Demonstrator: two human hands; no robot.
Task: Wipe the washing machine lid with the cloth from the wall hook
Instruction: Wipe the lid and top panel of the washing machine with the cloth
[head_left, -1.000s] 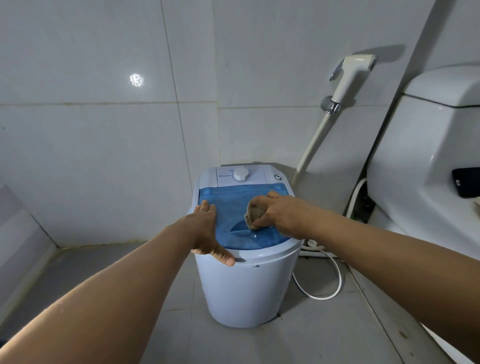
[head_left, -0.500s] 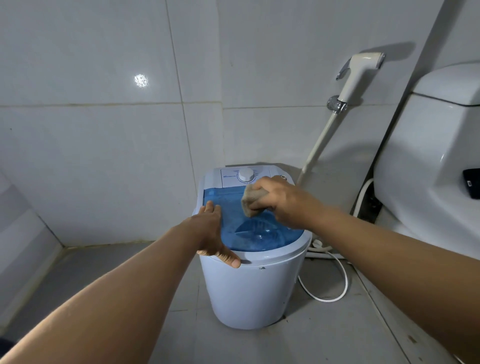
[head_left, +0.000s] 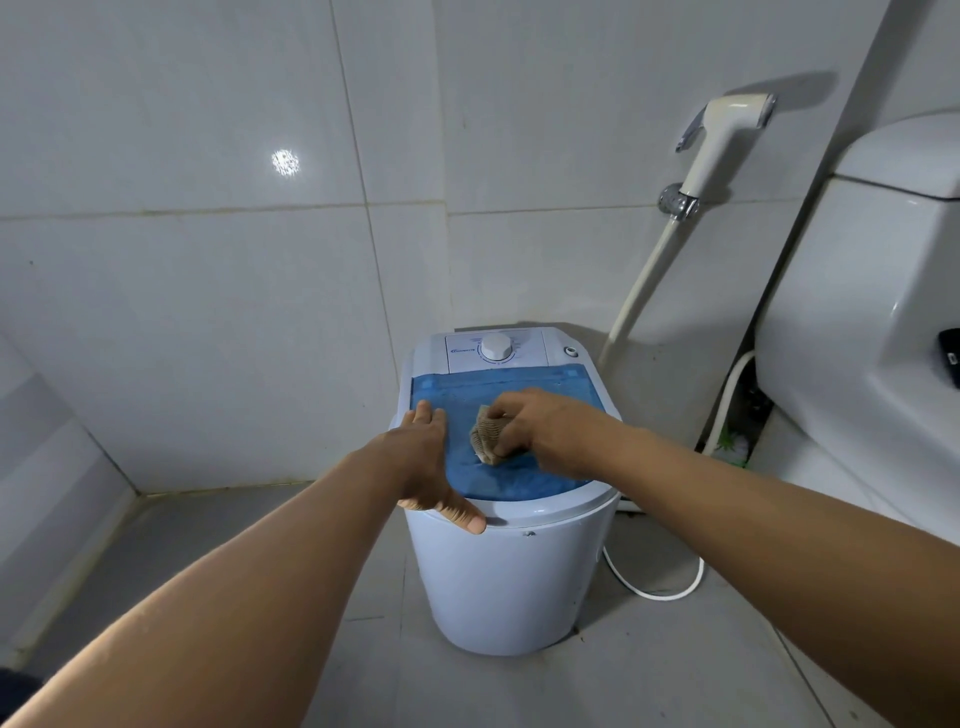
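A small white washing machine (head_left: 514, 582) stands on the floor in the corner, with a translucent blue lid (head_left: 524, 387) and a white dial panel behind it. My right hand (head_left: 535, 423) is shut on a bunched tan cloth (head_left: 487, 434) pressed on the middle of the lid. My left hand (head_left: 428, 462) lies flat on the lid's left edge, fingers together, thumb over the front rim.
A toilet cistern (head_left: 878, 322) stands close on the right. A white spray nozzle (head_left: 722, 140) hangs on the wall with its hose running down. A white cable (head_left: 660, 587) loops on the floor beside the machine. Tiled walls close in behind and left.
My right hand has pulled the cloth from the lid's back, near the dial, toward the middle and slightly left. The left hand has stayed on the left edge.
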